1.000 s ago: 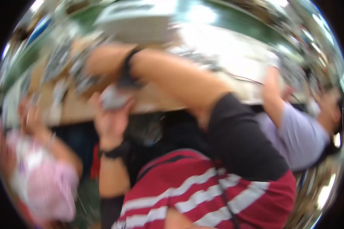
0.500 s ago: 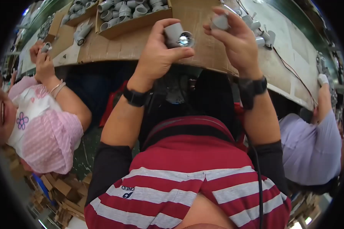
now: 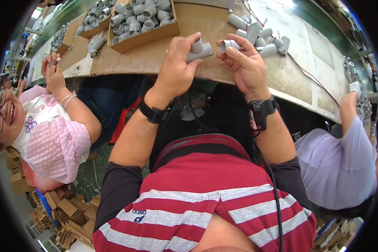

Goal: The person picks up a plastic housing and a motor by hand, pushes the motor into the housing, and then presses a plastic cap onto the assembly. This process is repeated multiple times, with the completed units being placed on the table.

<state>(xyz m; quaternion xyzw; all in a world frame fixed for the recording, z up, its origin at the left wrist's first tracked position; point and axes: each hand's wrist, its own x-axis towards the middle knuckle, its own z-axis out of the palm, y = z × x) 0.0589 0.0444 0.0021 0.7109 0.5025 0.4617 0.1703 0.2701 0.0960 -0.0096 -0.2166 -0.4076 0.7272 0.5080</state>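
My left hand (image 3: 175,65) is wrapped round a grey plastic pipe tee (image 3: 200,50), with fingers behind it and thumb in front. One branch of the tee points up and another end faces right. Opposite it, my right hand (image 3: 251,69) pinches a short grey pipe fitting (image 3: 229,45) between thumb and fingers, its round open end turned toward the tee. A small gap separates the two parts. Both hands are just above the near edge of the cardboard-covered table (image 3: 130,61).
A cardboard box (image 3: 147,34) full of grey fittings stands at the back left, with a loose fitting (image 3: 96,47) beside it. More grey fittings (image 3: 268,49) lie right of my right hand, near a thin cable (image 3: 311,73). Co-workers sit on both sides.
The tee has turned in my left hand, so its shiny opening no longer shows. My right hand has rotated its fitting, whose open end now faces left. The view has shifted slightly.
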